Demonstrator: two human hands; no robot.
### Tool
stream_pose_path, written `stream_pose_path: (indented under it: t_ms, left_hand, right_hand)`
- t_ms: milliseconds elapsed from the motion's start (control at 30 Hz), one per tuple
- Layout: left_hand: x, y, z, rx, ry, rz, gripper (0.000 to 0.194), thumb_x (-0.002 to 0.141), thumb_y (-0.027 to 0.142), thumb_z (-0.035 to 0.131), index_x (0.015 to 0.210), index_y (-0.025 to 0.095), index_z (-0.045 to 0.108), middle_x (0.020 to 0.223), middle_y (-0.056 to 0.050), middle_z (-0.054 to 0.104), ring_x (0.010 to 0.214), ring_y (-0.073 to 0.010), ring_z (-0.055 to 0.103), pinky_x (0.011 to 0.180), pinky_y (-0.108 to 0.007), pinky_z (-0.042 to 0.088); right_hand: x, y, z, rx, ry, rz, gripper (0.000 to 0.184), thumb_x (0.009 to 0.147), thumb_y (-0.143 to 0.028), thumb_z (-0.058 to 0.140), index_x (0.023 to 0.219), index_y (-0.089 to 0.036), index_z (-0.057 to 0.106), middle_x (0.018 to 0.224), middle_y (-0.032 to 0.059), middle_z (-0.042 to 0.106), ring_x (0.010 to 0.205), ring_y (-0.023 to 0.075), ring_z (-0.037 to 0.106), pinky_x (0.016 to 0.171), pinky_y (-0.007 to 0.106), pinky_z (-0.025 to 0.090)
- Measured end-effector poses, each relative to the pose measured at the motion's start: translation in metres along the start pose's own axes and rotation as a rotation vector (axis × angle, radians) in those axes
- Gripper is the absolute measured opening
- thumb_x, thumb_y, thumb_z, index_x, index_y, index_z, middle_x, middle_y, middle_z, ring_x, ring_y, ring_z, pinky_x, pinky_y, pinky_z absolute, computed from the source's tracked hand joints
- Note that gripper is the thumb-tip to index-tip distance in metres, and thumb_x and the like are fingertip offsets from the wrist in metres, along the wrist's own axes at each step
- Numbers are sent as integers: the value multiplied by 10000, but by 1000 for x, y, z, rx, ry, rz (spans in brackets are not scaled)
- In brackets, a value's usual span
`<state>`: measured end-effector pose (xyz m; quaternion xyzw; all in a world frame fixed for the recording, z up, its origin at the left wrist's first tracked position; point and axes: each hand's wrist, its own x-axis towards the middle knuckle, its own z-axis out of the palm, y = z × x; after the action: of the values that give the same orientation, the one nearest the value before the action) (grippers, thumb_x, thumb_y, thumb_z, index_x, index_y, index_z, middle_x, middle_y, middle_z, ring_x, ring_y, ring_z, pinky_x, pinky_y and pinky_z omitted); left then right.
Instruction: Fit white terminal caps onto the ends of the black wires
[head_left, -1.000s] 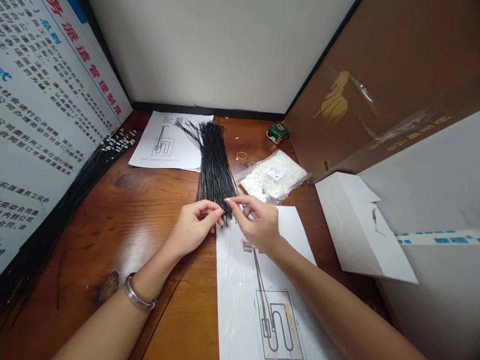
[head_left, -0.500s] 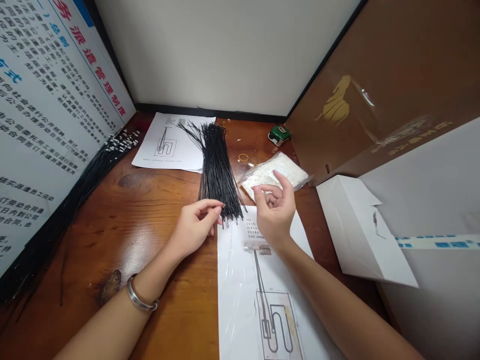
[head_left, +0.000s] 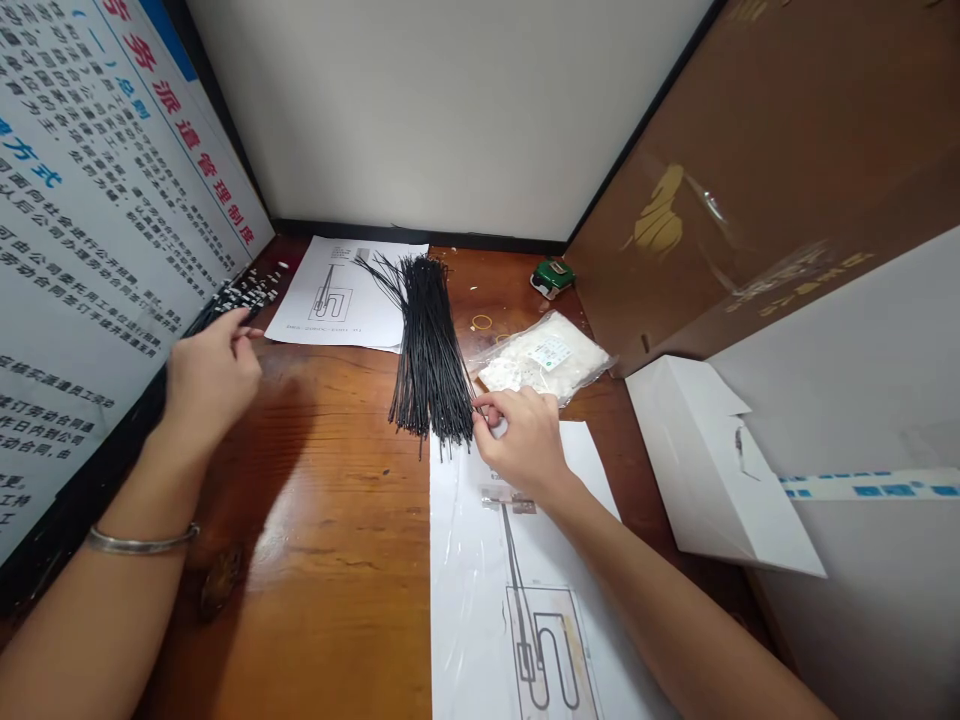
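My right hand pinches at the right edge of a thick bundle of black wires, its fingertips on a wire end there. The bundle lies lengthwise on the wooden table, its near ends fanned out over a printed sheet with a wiring drawing. Over at the left, my left hand is held with bent fingers close together, beside a second bunch of black wires with small white connectors. Whatever sits between those left fingers, if anything, is hidden.
Another printed drawing lies behind the bundle. To the right are a clear bag of small white pieces, a green tape measure and a yellow rubber band. A white box and a brown panel bound the right side.
My left hand has swung from the bundle's near end to the white connectors at the left. My right hand has lowered and moved left, onto the edge of the wire bundle.
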<state>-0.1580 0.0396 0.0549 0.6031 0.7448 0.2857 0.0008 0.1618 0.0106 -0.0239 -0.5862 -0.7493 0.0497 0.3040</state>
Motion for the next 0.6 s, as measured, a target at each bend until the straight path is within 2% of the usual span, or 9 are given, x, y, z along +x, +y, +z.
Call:
stream_pose_path:
  t_ms: [67, 133, 200, 233, 333, 433, 500, 600]
  left_hand:
    - [11, -13, -4, 124, 21, 13, 398, 837, 225, 551, 1229, 155, 574, 1001, -45, 700, 1014, -285, 616, 882, -439, 423]
    - [17, -19, -3, 197, 29, 58, 440, 840, 237, 548, 1267, 130, 537, 1245, -105, 606, 1169, -348, 533, 922, -480, 403]
    - [15, -14, 3, 175, 45, 117, 428, 865, 263, 525, 1265, 111, 542, 1395, -133, 486, 1262, -365, 452, 981, -485, 369]
    - [11, -7, 7, 134, 39, 154, 410, 881, 275, 505, 1247, 96, 558, 1408, -136, 472, 1278, -355, 438, 1006, -481, 354]
    - [-9, 23, 23, 9, 2, 237, 348, 823, 210, 551, 1138, 76, 613, 1272, -173, 589, 1169, -311, 539, 1002, -440, 397]
    - [-38, 59, 41, -155, -125, 244, 258, 835, 226, 536, 1049, 134, 646, 1000, -97, 703, 859, -226, 640, 821, -370, 491]
    - [-57, 78, 52, -263, -195, 236, 207, 837, 230, 541, 981, 143, 663, 902, -71, 708, 729, -188, 623, 731, -330, 490]
    - [-79, 98, 66, -425, -270, 192, 142, 833, 203, 551, 896, 163, 671, 786, -34, 697, 642, -149, 588, 660, -278, 466]
  right_hand:
    - [0, -1, 0, -3, -15, 3, 91, 756, -210, 568, 754, -196, 659, 587, -6, 587, 663, 190, 494, 685, 333, 262]
    - [1, -2, 0, -10, -20, 2, 89, 761, -223, 571, 729, -197, 651, 577, -7, 578, 650, 183, 479, 683, 332, 255]
    - [1, -3, -1, -17, -23, -2, 99, 768, -230, 571, 706, -196, 639, 574, -8, 569, 638, 176, 467, 679, 329, 249]
    - [1, -3, -1, -19, -24, -3, 106, 772, -236, 570, 696, -196, 632, 574, -8, 567, 637, 174, 464, 678, 328, 246]
    - [1, -4, -1, -17, -32, 0, 124, 781, -242, 564, 680, -196, 620, 570, -11, 556, 637, 171, 461, 681, 326, 239]
    - [1, -6, -1, -15, -40, 21, 143, 785, -230, 548, 662, -199, 615, 550, -16, 541, 641, 173, 463, 691, 327, 239]
    - [1, -6, -1, -9, -43, 39, 150, 784, -225, 546, 653, -199, 615, 534, -18, 531, 643, 177, 466, 696, 327, 242]
    - [1, -6, 0, 9, -41, 63, 144, 781, -221, 552, 657, -200, 621, 522, -19, 526, 647, 184, 478, 700, 328, 247]
